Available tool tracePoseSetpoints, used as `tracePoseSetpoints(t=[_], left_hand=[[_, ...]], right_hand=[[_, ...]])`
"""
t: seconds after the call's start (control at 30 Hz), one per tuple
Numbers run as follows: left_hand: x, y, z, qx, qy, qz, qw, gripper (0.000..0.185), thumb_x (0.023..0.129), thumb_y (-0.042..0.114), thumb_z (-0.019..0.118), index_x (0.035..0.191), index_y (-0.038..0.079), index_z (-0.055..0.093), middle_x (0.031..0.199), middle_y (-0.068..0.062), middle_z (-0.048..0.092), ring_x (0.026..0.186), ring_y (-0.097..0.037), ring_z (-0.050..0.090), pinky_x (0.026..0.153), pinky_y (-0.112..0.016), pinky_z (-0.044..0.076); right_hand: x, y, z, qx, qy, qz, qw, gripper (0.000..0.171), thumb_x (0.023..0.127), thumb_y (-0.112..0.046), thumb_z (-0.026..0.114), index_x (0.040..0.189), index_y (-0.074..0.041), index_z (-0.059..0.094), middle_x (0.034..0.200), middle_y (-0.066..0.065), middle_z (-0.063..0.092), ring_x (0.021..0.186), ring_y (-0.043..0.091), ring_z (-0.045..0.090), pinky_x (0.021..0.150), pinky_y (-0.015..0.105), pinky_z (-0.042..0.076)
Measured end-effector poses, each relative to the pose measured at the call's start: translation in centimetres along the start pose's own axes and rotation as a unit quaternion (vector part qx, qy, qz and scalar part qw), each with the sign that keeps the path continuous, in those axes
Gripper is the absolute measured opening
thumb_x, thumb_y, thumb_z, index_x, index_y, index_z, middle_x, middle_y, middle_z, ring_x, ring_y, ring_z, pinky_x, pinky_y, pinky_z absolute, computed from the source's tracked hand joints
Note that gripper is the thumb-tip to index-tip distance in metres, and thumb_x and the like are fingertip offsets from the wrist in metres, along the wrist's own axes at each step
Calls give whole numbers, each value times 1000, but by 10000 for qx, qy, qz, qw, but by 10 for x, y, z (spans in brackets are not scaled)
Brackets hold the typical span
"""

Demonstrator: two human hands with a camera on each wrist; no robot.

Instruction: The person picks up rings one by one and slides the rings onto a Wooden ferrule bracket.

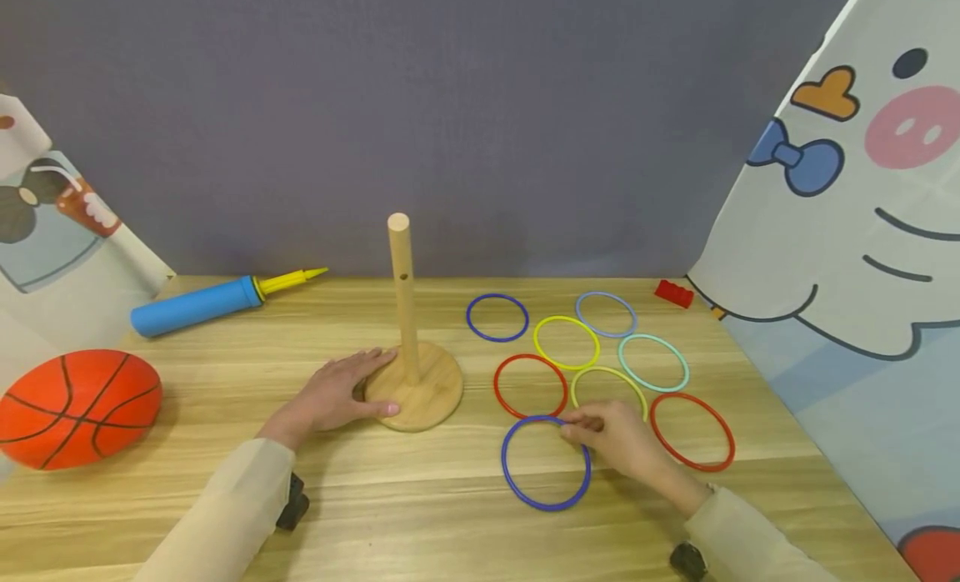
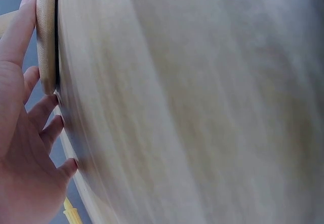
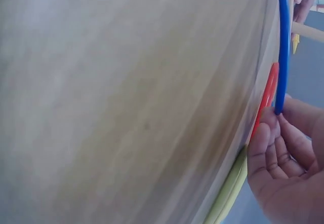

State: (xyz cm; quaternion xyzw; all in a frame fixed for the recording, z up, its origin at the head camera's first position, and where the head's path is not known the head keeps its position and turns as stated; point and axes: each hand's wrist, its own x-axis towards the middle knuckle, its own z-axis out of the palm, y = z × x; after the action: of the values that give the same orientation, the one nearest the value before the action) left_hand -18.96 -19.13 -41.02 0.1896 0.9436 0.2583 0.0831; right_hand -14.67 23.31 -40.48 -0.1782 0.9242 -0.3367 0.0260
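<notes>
- Wooden table (image 1: 225, 373) is backed by a grey wall, with cartoon sheets propped at both sides.
- Round peg stand base (image 1: 420, 390) is pressed by the left hand (image 1: 337, 394), fingers spread flat.
- Nearest blue ring (image 1: 545, 463) is pinched at its rim by the right hand (image 1: 618, 440), lying among 7 other rings.
- Basketball (image 1: 78, 407) and blue pump (image 1: 198, 304) are parked at the left.

Orange basketball (image 1: 78, 407) at table's (image 1: 225, 373) left edge; blue pump (image 1: 198, 304) with yellow nozzle lying behind it; small red brick (image 1: 673, 293) near cartoon-printed sheet (image 1: 847, 232) at right.
</notes>
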Motion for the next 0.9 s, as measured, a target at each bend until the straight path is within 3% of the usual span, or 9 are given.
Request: tracePoseSetpoints(t=[0.27, 0.5, 0.73, 0.9], left_hand=[[0, 1, -1, -57, 1, 20, 10000, 93, 88, 62, 70, 159, 13, 36, 162, -24, 30, 148, -48, 26, 118, -69, 12], [-1, 0, -1, -97, -20, -14, 10000, 93, 88, 61, 70, 159, 14, 35, 162, -24, 29, 148, -48, 24, 119, -69, 11], [-2, 2, -1, -81, -42, 15, 10000, 92, 88, 60, 71, 159, 13, 36, 162, -24, 30, 148, -48, 25, 118, -70, 11], [-2, 3, -2, -25, -14, 79, 10000, 92, 88, 60, 71, 158, 12, 37, 161, -25, 31, 147, -49, 27, 118, -70, 14]], right_hand=[[3, -1, -4, 216, 172, -250, 9993, 13, 90, -14, 78, 97, -4, 81, 87, 0, 78, 78, 11, 72, 66, 23, 58], [8, -10, -14, 425, 192, 61, 9989, 15, 93, -14, 75, 101, -3, 81, 92, 4, 78, 89, 21, 75, 73, 24, 59], [20, -24, -33, 410, 186, -72, 9990, 19, 95, -16, 74, 103, -1, 80, 96, 7, 78, 90, 22, 75, 73, 26, 61], [33, -42, -50, 453, 160, 279, 9985, 24, 96, -22, 73, 108, -3, 80, 98, 7, 78, 90, 20, 74, 75, 32, 60]])
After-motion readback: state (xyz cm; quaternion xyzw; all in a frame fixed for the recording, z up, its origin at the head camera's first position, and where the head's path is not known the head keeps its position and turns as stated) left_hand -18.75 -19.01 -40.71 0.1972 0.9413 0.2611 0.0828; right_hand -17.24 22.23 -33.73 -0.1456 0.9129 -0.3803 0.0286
